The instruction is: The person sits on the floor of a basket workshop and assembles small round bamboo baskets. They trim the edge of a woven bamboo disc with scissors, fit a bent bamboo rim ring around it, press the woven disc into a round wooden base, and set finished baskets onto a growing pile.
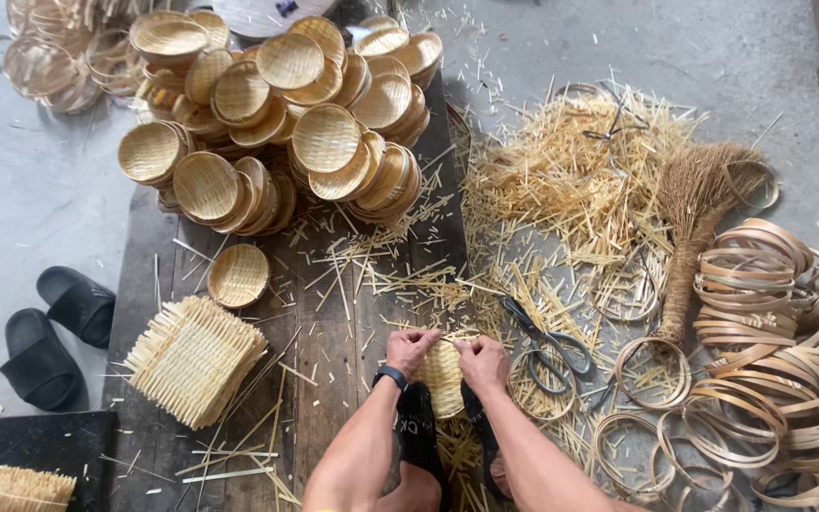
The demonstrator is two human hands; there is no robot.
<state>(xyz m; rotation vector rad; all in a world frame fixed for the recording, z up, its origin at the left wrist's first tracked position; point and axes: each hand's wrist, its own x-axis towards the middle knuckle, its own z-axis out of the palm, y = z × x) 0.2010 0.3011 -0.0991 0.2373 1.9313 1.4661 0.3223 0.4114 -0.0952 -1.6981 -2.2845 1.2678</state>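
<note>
Left hand (410,349) and right hand (483,363) both grip one round woven bamboo mat (444,377).

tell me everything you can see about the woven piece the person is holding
The woven piece is a small, pale straw-coloured mat of thin interlaced strips, bamboo by the look of it. Only its middle shows; the left hand grips its left edge and the right hand its right, fingers curled over the top. It is held just above the dark wooden board, between the person's feet, with loose offcuts around it.
</note>
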